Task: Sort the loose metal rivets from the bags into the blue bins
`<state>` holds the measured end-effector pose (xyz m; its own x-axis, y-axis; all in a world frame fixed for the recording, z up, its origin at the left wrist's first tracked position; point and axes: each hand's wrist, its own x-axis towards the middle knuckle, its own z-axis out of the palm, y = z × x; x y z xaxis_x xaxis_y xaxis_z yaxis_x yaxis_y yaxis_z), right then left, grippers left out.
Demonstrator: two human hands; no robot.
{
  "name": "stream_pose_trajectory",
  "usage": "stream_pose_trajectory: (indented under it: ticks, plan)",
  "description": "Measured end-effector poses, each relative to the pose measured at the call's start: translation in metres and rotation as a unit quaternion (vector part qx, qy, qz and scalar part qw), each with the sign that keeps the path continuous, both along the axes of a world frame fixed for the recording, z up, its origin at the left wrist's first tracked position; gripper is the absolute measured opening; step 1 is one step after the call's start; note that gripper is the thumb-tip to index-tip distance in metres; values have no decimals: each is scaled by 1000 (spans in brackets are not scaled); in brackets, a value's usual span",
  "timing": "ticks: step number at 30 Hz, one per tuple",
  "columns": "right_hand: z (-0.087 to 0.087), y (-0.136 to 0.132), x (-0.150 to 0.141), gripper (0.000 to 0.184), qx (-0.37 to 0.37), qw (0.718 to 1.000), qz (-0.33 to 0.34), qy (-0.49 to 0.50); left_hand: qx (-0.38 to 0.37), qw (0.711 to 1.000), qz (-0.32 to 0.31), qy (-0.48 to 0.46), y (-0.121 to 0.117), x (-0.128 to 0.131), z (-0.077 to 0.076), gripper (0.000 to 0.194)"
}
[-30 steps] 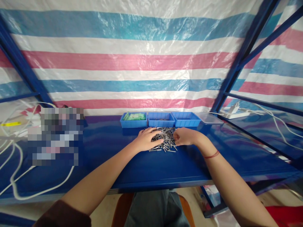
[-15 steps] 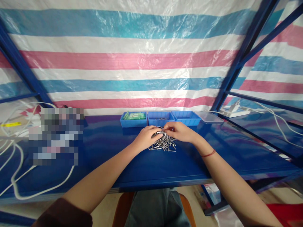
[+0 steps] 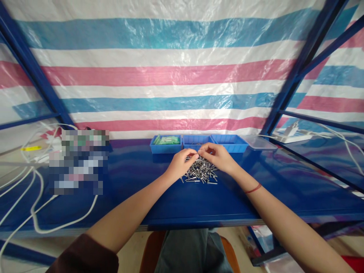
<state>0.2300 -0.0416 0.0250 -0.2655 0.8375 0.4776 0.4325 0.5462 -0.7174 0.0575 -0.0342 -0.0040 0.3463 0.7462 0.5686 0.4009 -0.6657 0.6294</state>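
A loose pile of metal pop rivets (image 3: 200, 172) lies on the blue table (image 3: 176, 204). Over its back edge my left hand (image 3: 182, 162) and my right hand (image 3: 217, 156) meet fingertip to fingertip. Both hands are closed in a pinch; whatever sits between the fingertips is too small to make out. Just behind them stands the middle blue bin (image 3: 186, 141), with a few thin metal pieces inside. The left blue bin (image 3: 152, 147) holds green-and-white packets (image 3: 167, 140). To the right is another blue bin (image 3: 241, 147), whose inside looks bare.
A clear plastic lid (image 3: 263, 142) lies right of the bins. White cables (image 3: 36, 212) and a blurred-out patch cover the table's left side. On the right sits a white power strip (image 3: 292, 136). Blue frame posts (image 3: 309, 57) and a striped tarp (image 3: 170, 76) stand behind.
My hands have come together so the fingertips touch above the pile, with the left fingers now closed in a pinch. The whole view has shifted slightly.
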Motion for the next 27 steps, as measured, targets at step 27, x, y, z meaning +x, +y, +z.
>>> stream_pose_trajectory:
  ticks: [27]
  plan:
    - [12,28,0,23,183,963,-43,-192,40,994,98,8,4,-11,7,24]
